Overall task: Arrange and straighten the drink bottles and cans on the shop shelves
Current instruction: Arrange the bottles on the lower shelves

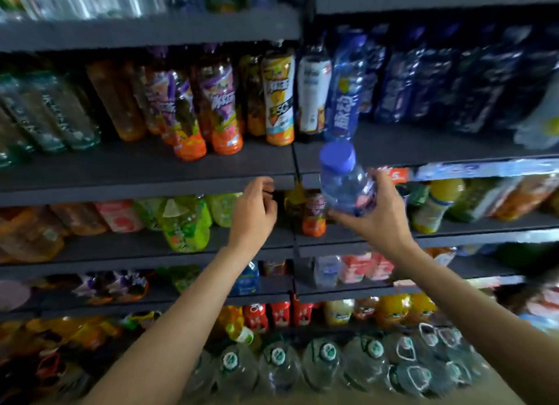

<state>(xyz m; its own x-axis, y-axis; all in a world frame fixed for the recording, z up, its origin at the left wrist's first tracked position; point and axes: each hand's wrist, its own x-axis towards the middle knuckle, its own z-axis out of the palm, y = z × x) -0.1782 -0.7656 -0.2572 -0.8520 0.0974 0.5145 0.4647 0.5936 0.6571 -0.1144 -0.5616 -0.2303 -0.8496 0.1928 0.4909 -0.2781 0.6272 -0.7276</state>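
Note:
My right hand (373, 220) grips a clear blue bottle with a purple-blue cap (343, 179) round its lower body, holding it upright in front of the edge of the dark grey shelf (151, 168). To its left my left hand (255, 211) hangs with fingers loosely curled, holding nothing, just below that shelf edge. On the shelf above stand orange tea bottles (223, 102), a yellow can (279, 99), a white bottle (313, 96) and a matching blue bottle (344, 96). Dark blue bottles (438, 81) fill the right side.
Green bottles (184, 223) and an orange-based bottle (314, 214) stand on the shelf behind my hands. Juice bottles (435, 205) sit to the right. Lower shelves hold red cans (279, 314) and more drinks. Large water jugs (326, 362) line the floor.

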